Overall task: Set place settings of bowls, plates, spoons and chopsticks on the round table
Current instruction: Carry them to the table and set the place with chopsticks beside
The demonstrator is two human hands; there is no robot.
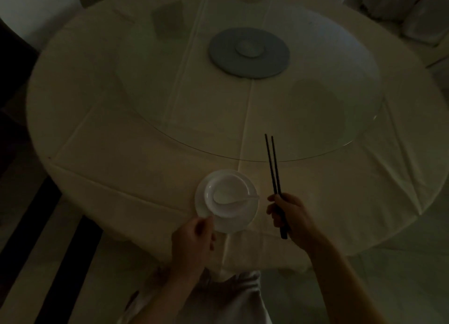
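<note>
Tableware sits near the front edge of the round, cream-clothed worktop [121, 165] in dim light: a white bowl [230, 185] rests on a white plate [233, 225], with a white spoon [228, 198] lying inside the bowl, handle pointing right. The left hand [193, 241] pinches the plate's near-left rim with curled fingers, while just to the right the right hand [289, 214] is closed around a pair of dark chopsticks [273, 168], tips pointing away over the cloth. Beyond lies a clear glass turntable [218, 105] with a grey round hub [250, 52] at its centre.
</note>
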